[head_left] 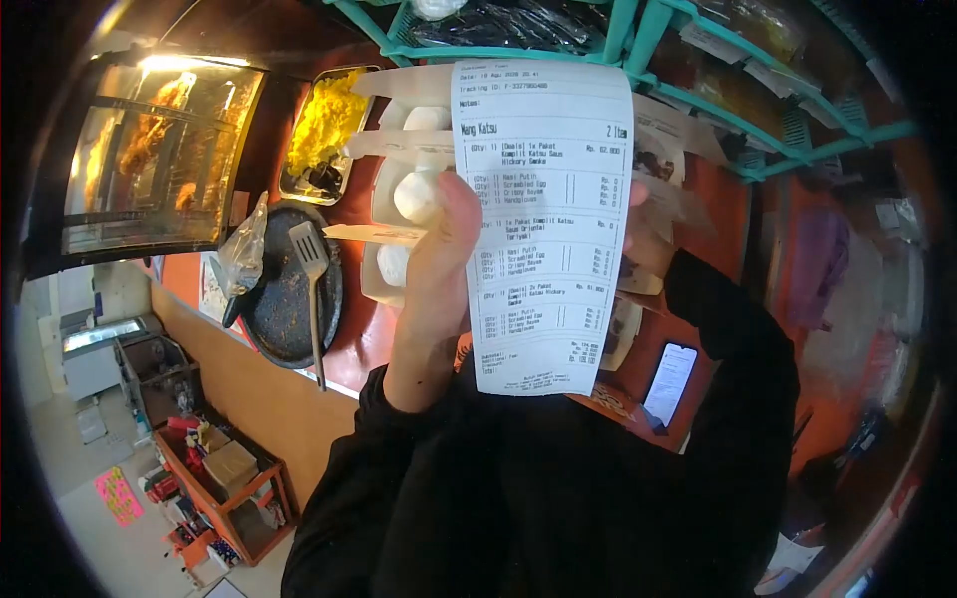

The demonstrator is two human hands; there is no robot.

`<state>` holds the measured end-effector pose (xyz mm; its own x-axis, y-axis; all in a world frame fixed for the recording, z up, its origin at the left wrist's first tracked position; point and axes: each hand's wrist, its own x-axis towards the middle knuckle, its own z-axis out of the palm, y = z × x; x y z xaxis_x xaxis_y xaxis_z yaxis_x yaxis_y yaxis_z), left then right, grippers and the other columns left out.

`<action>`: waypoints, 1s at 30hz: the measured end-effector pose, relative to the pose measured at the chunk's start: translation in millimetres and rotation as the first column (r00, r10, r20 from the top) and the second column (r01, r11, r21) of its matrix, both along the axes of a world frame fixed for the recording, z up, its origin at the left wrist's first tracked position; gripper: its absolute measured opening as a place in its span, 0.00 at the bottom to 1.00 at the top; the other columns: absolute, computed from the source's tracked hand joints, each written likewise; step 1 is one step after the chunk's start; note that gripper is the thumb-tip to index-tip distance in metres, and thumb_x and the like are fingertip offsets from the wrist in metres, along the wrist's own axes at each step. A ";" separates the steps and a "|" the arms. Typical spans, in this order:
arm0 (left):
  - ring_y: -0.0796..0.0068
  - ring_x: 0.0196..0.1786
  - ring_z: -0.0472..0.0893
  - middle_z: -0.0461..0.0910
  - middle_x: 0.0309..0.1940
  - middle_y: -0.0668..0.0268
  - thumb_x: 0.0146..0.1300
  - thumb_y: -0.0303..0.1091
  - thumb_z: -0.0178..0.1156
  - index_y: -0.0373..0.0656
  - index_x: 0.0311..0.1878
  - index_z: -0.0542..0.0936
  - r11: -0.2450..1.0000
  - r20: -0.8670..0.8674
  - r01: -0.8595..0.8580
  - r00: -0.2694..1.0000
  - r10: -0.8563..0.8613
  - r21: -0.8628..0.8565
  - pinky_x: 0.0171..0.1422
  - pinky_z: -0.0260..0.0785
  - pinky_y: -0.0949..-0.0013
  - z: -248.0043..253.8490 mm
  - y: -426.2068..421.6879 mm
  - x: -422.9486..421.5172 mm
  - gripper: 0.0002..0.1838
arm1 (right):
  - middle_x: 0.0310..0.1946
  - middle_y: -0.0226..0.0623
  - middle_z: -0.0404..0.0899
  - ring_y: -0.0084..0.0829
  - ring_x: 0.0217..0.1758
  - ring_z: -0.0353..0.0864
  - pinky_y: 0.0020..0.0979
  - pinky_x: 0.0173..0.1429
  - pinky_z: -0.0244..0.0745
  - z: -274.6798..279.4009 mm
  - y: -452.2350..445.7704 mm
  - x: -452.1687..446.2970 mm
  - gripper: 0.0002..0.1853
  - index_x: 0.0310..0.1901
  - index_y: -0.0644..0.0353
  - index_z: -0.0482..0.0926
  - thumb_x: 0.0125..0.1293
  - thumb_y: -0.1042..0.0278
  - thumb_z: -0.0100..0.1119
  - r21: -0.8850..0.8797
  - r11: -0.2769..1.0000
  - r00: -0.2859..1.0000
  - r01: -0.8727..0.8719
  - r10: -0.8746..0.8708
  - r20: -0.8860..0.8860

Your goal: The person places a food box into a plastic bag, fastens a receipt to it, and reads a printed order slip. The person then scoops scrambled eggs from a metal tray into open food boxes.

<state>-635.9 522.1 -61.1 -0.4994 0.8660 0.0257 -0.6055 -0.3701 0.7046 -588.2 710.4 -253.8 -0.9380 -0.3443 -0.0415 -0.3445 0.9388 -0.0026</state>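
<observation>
A long printed receipt (543, 229) is held up in front of the camera, text facing me. My left hand (449, 234) grips its left edge, thumb at the paper. Behind the right edge is my right hand (648, 239), mostly hidden by the paper, its fingertips just showing at the edge. Open cartons with white rounded portions (418, 196) stand in a row behind my left hand. More cartons (658, 154) lie partly covered on the right.
A metal tray (286, 184) of yellow food stands at the back left, near a lit glass display case (150, 159). A spatula (310, 254) lies across a dark round pan (269, 319). A lit phone (670, 387) rests at the right; teal racks (498, 54) stand behind.
</observation>
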 end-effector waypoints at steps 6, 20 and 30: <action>0.68 0.50 0.71 0.67 0.52 0.56 0.62 0.55 0.34 0.37 0.58 0.59 0.984 -0.072 -0.173 0.983 0.170 -0.045 0.52 0.65 0.70 -12.7 -19.7 -3.7 0.31 | 0.27 0.38 0.72 0.39 0.32 0.72 0.34 0.38 0.69 26.5 18.9 8.8 0.07 0.32 0.60 0.74 0.49 0.72 0.51 -0.510 0.848 0.960 0.143 -0.245 -0.137; 0.73 0.43 0.74 0.75 0.41 0.61 0.65 0.40 0.41 0.38 0.50 0.67 0.829 -0.095 -0.509 0.860 0.501 -0.233 0.48 0.66 0.73 -31.5 -42.3 -29.3 0.17 | 0.19 0.29 0.74 0.19 0.23 0.72 0.21 0.26 0.66 77.6 141.2 98.7 0.15 0.30 0.61 0.77 0.56 0.55 0.56 -0.826 0.120 0.367 0.551 -0.924 0.111; 0.78 0.41 0.73 0.73 0.41 0.63 0.60 0.24 0.47 0.38 0.48 0.67 0.745 -0.287 -0.643 0.758 0.586 -0.176 0.47 0.65 0.76 -15.6 -0.8 -16.1 0.12 | 0.26 0.48 0.76 0.43 0.31 0.77 0.36 0.34 0.69 70.2 175.4 58.3 0.17 0.31 0.65 0.76 0.59 0.56 0.49 -0.514 0.484 0.420 0.708 -0.874 -0.244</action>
